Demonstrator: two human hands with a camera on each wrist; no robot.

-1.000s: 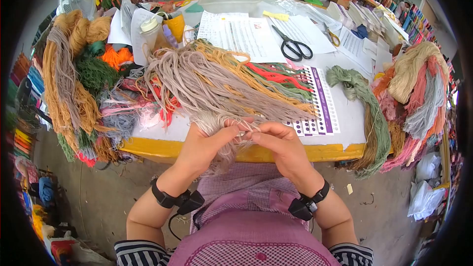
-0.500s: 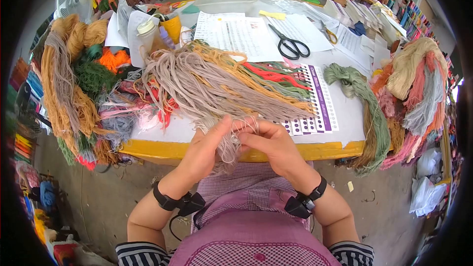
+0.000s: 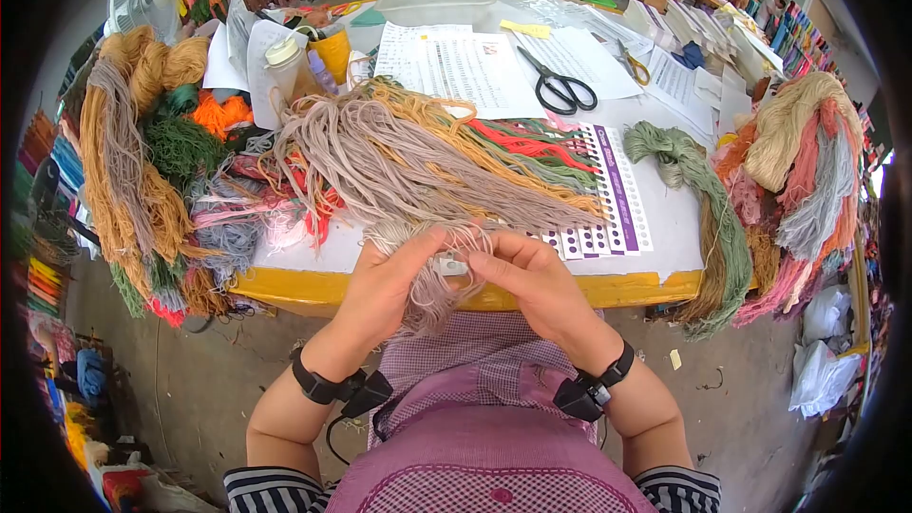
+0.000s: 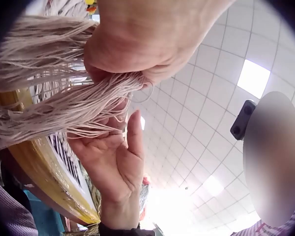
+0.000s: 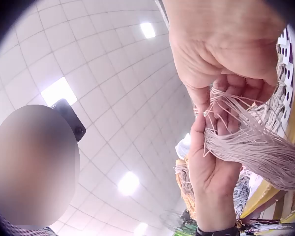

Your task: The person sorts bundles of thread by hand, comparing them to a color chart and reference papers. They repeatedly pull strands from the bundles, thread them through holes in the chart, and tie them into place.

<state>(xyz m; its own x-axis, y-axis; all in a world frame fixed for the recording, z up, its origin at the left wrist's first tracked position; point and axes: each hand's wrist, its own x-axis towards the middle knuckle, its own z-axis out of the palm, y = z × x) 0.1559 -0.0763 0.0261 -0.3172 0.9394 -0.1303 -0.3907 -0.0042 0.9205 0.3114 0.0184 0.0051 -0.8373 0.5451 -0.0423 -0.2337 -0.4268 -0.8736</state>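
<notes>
A skein of pale greyish-beige thread [image 3: 432, 309] hangs over the table's front edge, its strands loose and looped at the top. My left hand [image 3: 385, 280] holds the gathered strands near their upper end; in the left wrist view, the bundle [image 4: 83, 105] runs out from beneath that hand. My right hand [image 3: 541, 280] faces it, thumb and forefinger at several thin strands between the hands. In the right wrist view, the strands [image 5: 255, 147] fan out across the left palm, and the two hands' fingertips nearly meet.
Long taupe yarn [image 3: 380, 157] lies behind the hands, over punched thread cards [image 3: 622, 199]. Black scissors [image 3: 560, 85] rest on printed sheets [image 3: 465, 71]. Heaped coloured skeins stand at left; a green skein [image 3: 703, 190] hangs over the edge at right. A lidded bottle [image 3: 290, 71] stands back left.
The right hand moved left into the strands, then slightly back to the right. The left hand's thumb rose and lowered again. Some looped strands are now spread between the hands.
</notes>
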